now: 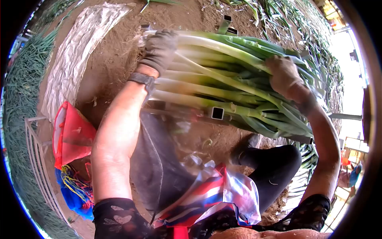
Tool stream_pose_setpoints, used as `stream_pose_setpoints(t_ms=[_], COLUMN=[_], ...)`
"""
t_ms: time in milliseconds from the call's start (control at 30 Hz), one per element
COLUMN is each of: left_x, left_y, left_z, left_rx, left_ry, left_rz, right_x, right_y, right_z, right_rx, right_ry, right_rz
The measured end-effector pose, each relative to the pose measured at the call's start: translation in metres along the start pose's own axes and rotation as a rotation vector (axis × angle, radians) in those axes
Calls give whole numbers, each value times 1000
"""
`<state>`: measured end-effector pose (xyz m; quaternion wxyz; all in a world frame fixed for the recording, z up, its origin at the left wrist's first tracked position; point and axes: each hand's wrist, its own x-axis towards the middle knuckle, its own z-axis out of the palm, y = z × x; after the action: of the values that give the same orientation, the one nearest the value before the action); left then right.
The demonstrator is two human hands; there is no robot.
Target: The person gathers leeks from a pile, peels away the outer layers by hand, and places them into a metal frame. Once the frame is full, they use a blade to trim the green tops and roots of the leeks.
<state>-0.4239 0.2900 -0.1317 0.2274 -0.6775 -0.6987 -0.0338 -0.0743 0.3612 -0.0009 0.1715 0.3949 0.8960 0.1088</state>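
Note:
A row of leeks lies side by side across a metal frame, white ends to the left and green leaves to the right. My left hand, in a dark glove and slightly blurred, is closed over the white end of the farthest leek. At the leafy end, my gloved right hand has its fingers curled round a leek where the white turns to green. The fingertips of both hands are partly hidden. One leek crosses over the others at a slant.
A pale crumpled sheet lies on the dirt to the left. Below it are a red bag, a blue bundle with coloured strings and a white rack. Green leaves are heaped along the left edge. Square metal posts stick up beside the leeks.

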Motion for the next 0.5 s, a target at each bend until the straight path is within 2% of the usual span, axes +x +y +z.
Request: stream_pose_setpoints(t_ms=[67,100,167,267,300,333,367,500], left_x=[5,8,19,30,27,24,25,12], left_y=[4,4,0,-5,-1,4,3,4], left_z=[-14,-15,-16,43,32,18,20,36], left_rx=[2,35,99,48,61,73,48,-28], left_ry=[-8,12,59,-49,-145,-241,-198,-53], left_rz=[-63,-125,-239,-483,-483,-480,-470,-410], right_x=[11,3,23,70,91,95,98,100], right_y=[1,-2,16,10,5,-1,-3,12], right_z=[-24,-37,-27,8,27,48,61,63], right_rx=[-103,-149,-180,176,285,224,165,297], right_ry=[-75,107,315,265,82,205,324,282], right_rz=[90,27,-21,24,81,60,40,-38])
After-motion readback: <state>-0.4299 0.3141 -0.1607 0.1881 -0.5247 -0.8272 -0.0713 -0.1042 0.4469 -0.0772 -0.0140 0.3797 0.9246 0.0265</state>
